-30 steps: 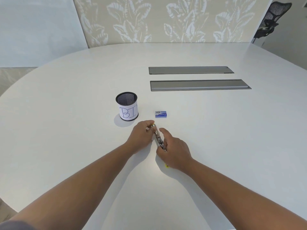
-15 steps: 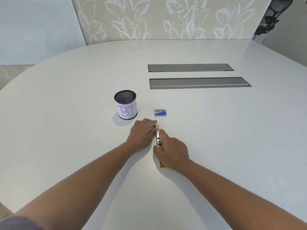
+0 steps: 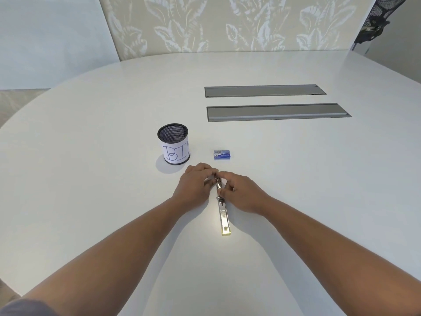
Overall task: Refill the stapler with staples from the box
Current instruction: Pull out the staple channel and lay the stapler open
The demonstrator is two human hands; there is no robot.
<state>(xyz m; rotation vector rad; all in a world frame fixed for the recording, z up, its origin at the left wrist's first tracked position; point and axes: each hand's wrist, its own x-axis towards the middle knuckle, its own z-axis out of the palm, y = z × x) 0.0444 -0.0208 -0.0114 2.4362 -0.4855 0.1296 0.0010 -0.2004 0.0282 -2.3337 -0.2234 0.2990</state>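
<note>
The stapler (image 3: 222, 213) lies swung open flat on the white table (image 3: 91, 179), a long shiny metal strip with a yellow tip pointing toward me. My left hand (image 3: 193, 185) grips its far end from the left. My right hand (image 3: 241, 192) pinches the middle of the strip from the right with fingertips. The far end of the stapler is hidden between my fingers. A small blue staple box (image 3: 222, 154) lies closed on the table just beyond my hands, apart from them.
A black mesh cup (image 3: 174, 144) with a paper label reading "BI" stands left of the box. Two grey cable hatches (image 3: 278, 112) are set into the table farther back. A black office chair (image 3: 376, 17) stands at the far right.
The stapler has been unfolded and now lies stretched out flat toward me; my right hand has shifted to the right side of it, uncovering the yellow end.
</note>
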